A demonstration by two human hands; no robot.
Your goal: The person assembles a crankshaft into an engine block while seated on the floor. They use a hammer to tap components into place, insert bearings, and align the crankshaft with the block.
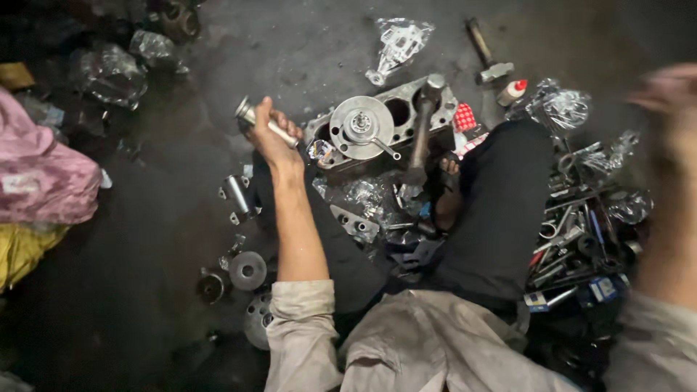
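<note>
My left hand (274, 144) is raised over the dark floor and closed around a short shiny metal cylinder (255, 117), just left of a grey engine block (443, 109). A round metal disc with a hub (361, 127) lies on the block, and a long dark bar (421, 134) stands across it. My right hand (669, 93) is at the far right, lifted and heavily blurred; whether it holds anything is unclear. My leg in black cloth (501, 210) stretches toward the block.
A heap of wrenches and hand tools (581, 232) lies at the right. Round metal parts (247, 270) and a small bracket (236, 194) sit left of my arm. A pink sack (40, 178), yellow cloth (20, 250), plastic bags (399, 40) and a red-capped bottle (512, 91) lie around.
</note>
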